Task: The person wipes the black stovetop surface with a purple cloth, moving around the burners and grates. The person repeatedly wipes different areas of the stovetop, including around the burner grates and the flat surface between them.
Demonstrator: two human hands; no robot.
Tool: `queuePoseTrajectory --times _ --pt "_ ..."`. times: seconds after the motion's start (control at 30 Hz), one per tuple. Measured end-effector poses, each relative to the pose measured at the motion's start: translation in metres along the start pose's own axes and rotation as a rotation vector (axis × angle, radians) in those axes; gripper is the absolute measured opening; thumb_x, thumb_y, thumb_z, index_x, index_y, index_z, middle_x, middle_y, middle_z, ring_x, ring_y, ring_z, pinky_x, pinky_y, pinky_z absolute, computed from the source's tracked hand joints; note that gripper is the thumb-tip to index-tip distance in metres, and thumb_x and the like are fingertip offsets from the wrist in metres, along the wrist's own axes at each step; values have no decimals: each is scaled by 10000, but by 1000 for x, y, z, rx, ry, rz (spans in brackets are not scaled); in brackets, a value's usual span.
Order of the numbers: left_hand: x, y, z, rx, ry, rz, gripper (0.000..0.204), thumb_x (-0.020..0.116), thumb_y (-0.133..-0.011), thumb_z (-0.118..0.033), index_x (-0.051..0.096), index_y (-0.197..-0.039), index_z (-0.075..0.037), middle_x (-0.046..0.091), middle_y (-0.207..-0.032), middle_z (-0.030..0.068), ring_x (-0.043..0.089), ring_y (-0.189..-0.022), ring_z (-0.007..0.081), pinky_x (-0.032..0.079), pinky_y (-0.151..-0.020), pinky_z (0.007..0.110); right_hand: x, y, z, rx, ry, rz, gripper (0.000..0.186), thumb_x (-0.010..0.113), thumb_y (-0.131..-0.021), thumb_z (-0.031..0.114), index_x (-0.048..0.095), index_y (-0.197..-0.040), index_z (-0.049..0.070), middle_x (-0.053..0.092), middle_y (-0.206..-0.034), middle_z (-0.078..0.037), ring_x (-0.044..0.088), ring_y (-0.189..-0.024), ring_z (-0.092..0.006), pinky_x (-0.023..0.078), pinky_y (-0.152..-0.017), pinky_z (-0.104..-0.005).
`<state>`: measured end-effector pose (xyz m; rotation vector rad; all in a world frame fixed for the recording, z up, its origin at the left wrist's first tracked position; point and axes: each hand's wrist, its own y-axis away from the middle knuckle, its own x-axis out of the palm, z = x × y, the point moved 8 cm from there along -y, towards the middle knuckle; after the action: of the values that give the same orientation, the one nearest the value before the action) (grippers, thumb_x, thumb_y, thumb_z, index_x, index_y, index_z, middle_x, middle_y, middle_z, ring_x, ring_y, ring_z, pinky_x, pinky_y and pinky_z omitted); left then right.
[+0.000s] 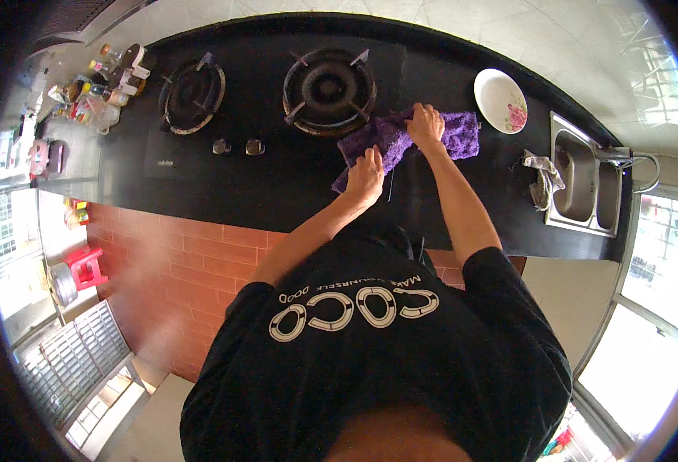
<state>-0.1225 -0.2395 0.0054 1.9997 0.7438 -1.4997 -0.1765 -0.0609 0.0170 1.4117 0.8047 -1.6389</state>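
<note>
A purple towel [462,137] lies bunched on the black counter, just right of the larger gas burner. Its left part is under my left hand [365,176], whose fingers are curled into the fabric. Farther forward and to the right, my right hand [426,125] grips the middle of the same towel, with the knuckles bent. Folds of cloth rise between the two hands. The fingertips are partly hidden in the fabric. Close to the towel's right end sits a white plate [496,98] with a pink flower pattern.
Two gas burners, the larger [329,90] and the smaller [192,95], are set in the counter, with control knobs [255,147] in front. Bottles and jars [108,94] crowd the far left. At right, a grey rag [544,182] hangs by the steel sink [574,173].
</note>
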Motion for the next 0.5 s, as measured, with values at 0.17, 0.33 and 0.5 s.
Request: queuePoseTrajectory --times 0.17,0.33,0.5 --pt "0 -2 10 48 155 -67 490 632 -847 -160 440 -1240 61 575 -1023 180 665 -824 305 562 -686 349 16 -10 8 -228 164 135 239 627 -769 106 643 -1005 71 645 -1008 -105 618 -1023 -301 475 -864 -447" --pt "2 -10 18 46 235 0 370 608 -900 -273 484 -1095 16 657 -804 180 669 -714 346 549 -636 413 -6 -4 4 -208 -1 -97 119 620 -800 148 597 -887 69 640 -942 -128 634 -915 -306 453 -801 -469" --pt "-14 -12 14 60 426 38 303 630 -875 -275 513 -981 -17 660 -737 189 661 -695 380 525 -606 468 -16 -18 -32 1 -1069 -192 204 624 -859 150 619 -1008 11 672 -891 -142 648 -788 -205 485 -684 -316"
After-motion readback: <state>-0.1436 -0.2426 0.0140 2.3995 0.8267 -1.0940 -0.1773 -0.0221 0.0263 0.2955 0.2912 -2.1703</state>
